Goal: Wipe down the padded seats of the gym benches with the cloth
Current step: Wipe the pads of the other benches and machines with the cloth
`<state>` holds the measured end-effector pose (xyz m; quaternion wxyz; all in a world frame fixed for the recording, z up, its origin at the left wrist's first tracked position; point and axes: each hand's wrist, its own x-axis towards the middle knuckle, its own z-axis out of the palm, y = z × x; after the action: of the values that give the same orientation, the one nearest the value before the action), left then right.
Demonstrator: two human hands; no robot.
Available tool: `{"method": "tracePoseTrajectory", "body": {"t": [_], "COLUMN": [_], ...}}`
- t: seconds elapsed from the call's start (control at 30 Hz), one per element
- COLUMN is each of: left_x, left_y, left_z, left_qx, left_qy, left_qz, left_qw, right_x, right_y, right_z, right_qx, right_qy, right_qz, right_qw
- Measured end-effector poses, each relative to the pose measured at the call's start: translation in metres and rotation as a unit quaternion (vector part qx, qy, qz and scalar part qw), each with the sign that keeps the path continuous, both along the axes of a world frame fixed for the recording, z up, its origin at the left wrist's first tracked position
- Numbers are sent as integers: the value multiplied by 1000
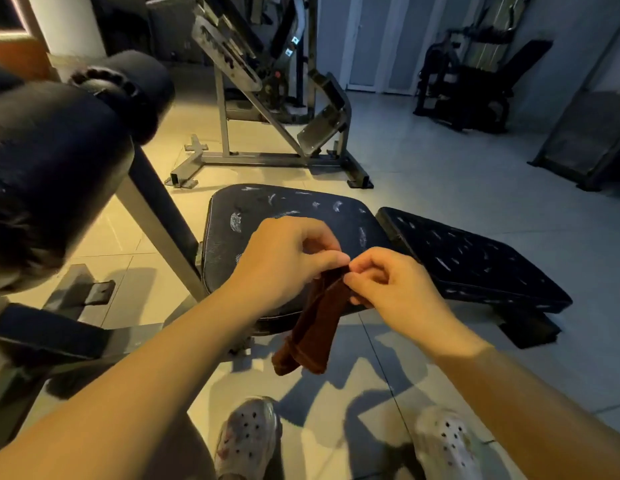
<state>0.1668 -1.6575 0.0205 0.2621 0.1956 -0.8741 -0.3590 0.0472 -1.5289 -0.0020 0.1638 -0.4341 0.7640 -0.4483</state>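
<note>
A dark brown cloth (313, 323) hangs in folds in front of me, above the floor. My left hand (288, 258) pinches its top edge between thumb and fingers. My right hand (388, 282) pinches the same top edge right beside it. Behind the hands lies a black padded seat (284, 209) with worn white scuffs, low to the floor. To its right a second black pad (475, 261), also scuffed, slopes away to the right. Neither hand touches a pad.
Black roller pads (55, 157) on a grey frame stand close on the left. A grey metal machine frame (267, 157) stands behind the seat. Another dark machine (471, 84) is at the back right. My two feet in white clogs (248, 438) stand on the tiled floor.
</note>
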Motion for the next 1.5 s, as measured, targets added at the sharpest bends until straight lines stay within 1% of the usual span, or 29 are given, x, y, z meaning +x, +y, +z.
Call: {"method": "tracePoseTrajectory", "body": {"t": [0.1, 0.17, 0.23, 0.3, 0.4, 0.53, 0.63, 0.8, 0.93, 1.0, 1.07, 1.13, 1.2, 1.27, 1.3, 1.33, 1.37, 1.43, 1.5], "left_x": [-15, -28, -41, -51, -59, -55, -42, -15, -5, -2, 2, 8, 14, 17, 17, 18, 17, 17, 18], "left_y": [1, -1, -3, -6, -5, 5, 15, 29, 43, 44, 40, 36, 31, 26, 24, 23, 22, 22, 19], "left_z": [0, 1, 3, 7, 11, 13, 13, 13, 7, 5, 6, 9, 12, 10, 9, 8, 7, 7, 8], "left_qx": [5, 4, -6, -24, -21, -47, -52, -50, -24, -19, 6, 47, 64, 59, 69, 83, 93, 94, 100], "left_qy": [-24, -30, -32, -29, -36, -76, -98, -67, -35, -39, -62, -87, -113, -126, -119, -107, -97, -92, -98], "left_qz": [-6, 5, 30, 54, 65, 72, 77, 123, 155, 176, 178, 147, 123, 130, 135, 135, 134, 129, 122], "left_qw": [1000, 1000, 999, 998, 997, 993, 991, 989, 987, 983, 982, 984, 984, 982, 981, 981, 982, 983, 983], "right_x": [-18, -29, -41, -50, -55, -51, -39, -25, -19, -23, -34, -45, -55, -63, -67, -71, -75, -84, -94], "right_y": [-3, -9, -14, -18, -23, -23, -19, -12, -13, -14, -14, -13, -10, -7, -5, -4, -4, -3, -2], "right_z": [-12, -12, -7, -1, 0, -6, -5, -8, -13, -11, -5, 1, 4, 6, 5, 4, 3, 3, 5], "right_qx": [-2, 0, -15, -32, -9, 31, 48, 64, 92, 91, 85, 90, 105, 142, 165, 184, 194, 186, 154], "right_qy": [-3, -16, -53, -79, -36, -11, 49, 78, 119, 144, 166, 161, 135, 83, 63, 65, 85, 124, 122], "right_qz": [7, 37, 51, 39, 28, 33, 47, 68, 93, 97, 110, 145, 214, 310, 345, 361, 357, 317, 277], "right_qw": [1000, 999, 997, 996, 999, 999, 997, 993, 984, 981, 976, 972, 962, 936, 922, 912, 910, 922, 941]}}
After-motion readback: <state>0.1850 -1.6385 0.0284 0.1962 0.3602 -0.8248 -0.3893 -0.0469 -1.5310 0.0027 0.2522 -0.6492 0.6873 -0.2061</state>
